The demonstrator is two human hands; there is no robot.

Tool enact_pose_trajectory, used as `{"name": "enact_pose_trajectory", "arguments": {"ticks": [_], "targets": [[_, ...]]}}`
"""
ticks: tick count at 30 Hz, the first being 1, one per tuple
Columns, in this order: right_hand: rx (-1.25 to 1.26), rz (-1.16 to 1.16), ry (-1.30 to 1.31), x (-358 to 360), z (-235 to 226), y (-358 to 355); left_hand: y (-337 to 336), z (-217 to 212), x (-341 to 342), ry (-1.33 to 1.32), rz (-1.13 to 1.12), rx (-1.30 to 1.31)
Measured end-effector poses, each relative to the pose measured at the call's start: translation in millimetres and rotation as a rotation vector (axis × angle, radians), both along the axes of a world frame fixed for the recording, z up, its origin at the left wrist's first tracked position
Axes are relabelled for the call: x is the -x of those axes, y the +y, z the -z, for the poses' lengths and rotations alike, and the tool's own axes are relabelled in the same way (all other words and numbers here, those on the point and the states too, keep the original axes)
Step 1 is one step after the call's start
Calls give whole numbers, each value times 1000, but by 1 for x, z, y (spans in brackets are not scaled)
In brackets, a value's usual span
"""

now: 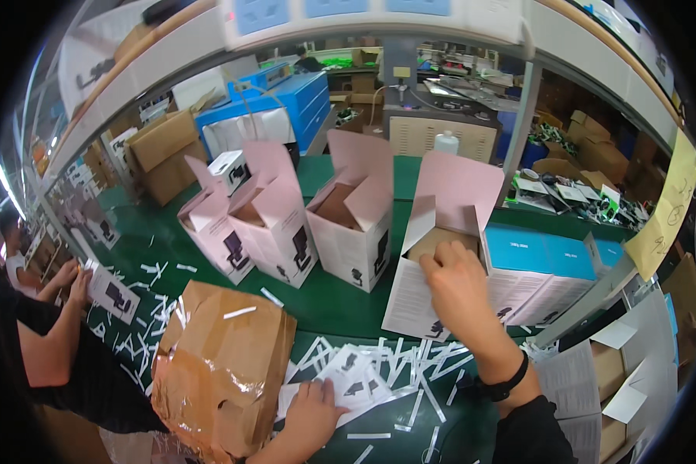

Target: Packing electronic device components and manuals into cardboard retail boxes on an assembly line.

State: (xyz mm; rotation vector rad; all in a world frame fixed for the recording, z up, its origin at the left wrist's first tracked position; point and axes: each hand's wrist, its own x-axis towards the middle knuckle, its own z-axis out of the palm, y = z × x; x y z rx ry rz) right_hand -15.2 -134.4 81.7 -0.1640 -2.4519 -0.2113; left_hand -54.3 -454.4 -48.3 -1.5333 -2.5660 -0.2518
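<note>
Green conveyor bench [340,301] fills the middle of the view, running from the far left corner toward the near right edge, and it carries everything else. Four tall white and pink cartons stand upright along its middle with top flaps raised, so their mouths face up for reaching in. The rightmost of them, the open carton [441,255], sits closest to the person; the right hand [458,288] curls its fingers over the carton's near rim, gripping the edge, which steadies the box. Just right of it, a flat box with a blue lid [540,254] lies at the bench's right edge. At the near left corner a crumpled brown paper bag [220,363] wrapped in clear tape slumps on its side. Beside it the left hand [315,414] lies flat, fingers spread, pressing down on a stack of small printed leaflets [353,380], within easy reach of the carton. White paper strips [155,309] are scattered across the belt. A co-worker's hands [69,280] hold another leaflet at the far left edge.
</note>
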Motion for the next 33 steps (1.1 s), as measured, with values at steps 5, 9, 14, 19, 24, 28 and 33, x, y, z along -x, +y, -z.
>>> {"name": "enact_pose_trajectory", "arguments": {"ticks": [5, 9, 14, 19, 24, 28, 33], "targets": [[34, -94, 59, -6, 9, 22, 0, -41, 2, -355, -23, 112], [12, -156, 176, -8, 24, 28, 30, -132, -2, -309, -276, 193], [61, -104, 195, -4, 32, 51, 64, -172, 11, -622, -123, -575], [121, 34, 49, -12, 23, 45, 198, -197, 30, -855, 276, -1117], [379, 72, 590, -38, 18, 58, 292, -162, 72, -232, 138, -941], [313, 211, 713, -34, -14, 75, 305, -132, 102, 392, 180, -890], [313, 231, 452, -19, 18, 110, 311, -118, 99, -108, 75, -1133]]}}
